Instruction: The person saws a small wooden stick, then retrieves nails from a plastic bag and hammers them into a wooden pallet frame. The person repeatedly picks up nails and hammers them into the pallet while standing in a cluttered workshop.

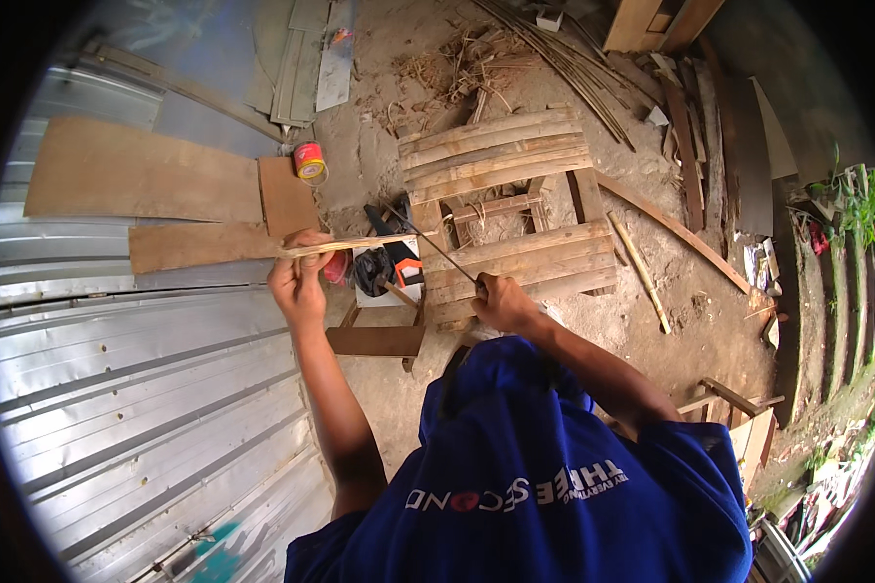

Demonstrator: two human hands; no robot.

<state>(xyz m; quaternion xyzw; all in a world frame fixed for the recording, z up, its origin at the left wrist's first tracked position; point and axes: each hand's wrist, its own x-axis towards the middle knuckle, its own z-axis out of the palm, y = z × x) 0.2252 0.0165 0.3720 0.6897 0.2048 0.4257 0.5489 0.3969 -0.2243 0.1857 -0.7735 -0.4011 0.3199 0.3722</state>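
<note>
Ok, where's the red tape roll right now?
In the head view, the red tape roll lies on the ground upper left, beside the brown board, above the left hand.

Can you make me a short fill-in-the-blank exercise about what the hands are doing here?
1. The left hand pinches one end of a thin bamboo ____.
2. The right hand grips a long-bladed ____.
3. The red can sits on a flat brown ____.
4. Behind the hands lies a slatted wooden ____.

Missing words: strip; knife; board; pallet.
</note>
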